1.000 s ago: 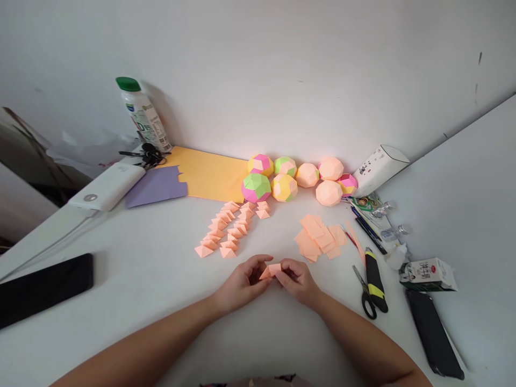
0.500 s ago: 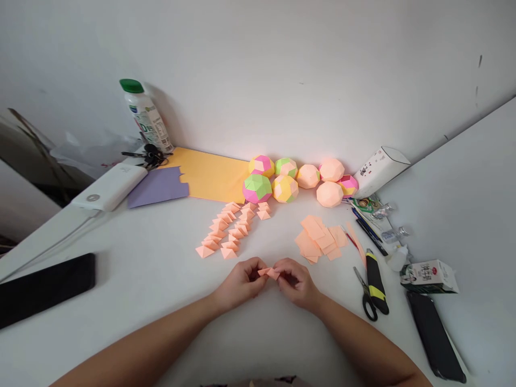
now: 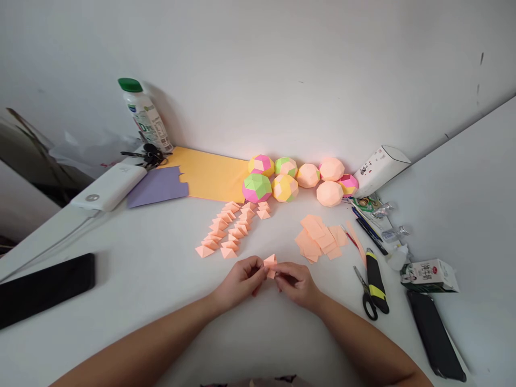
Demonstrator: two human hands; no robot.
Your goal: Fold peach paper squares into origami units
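Observation:
Between my hands is a small folded piece of peach paper (image 3: 270, 261), its pointed flap standing up. My left hand (image 3: 243, 279) pinches its left side between thumb and fingers. From the right, my right hand (image 3: 297, 283) grips it with thumb and forefinger; the fingertips partly cover the paper. Beyond my left hand stand two long rows of folded peach paper units (image 3: 229, 245) and a shorter third row (image 3: 263, 210). A loose pile of flat peach paper pieces (image 3: 318, 236) lies beyond my right hand.
Faceted paper balls (image 3: 285, 188) line the wall, beside a yellow sheet (image 3: 213, 174) and a purple sheet (image 3: 157, 187). Scissors (image 3: 366, 295), a black-and-yellow cutter (image 3: 375, 282), a milk carton (image 3: 428, 275) and a phone (image 3: 435, 333) lie right. Leftward are a power bank (image 3: 110, 188) and a black phone (image 3: 48, 290).
The paper piece has been turned in my fingers, so its pointed flap now stands upward. My right fingertips have shifted slightly left across it. The things on the table have stayed put.

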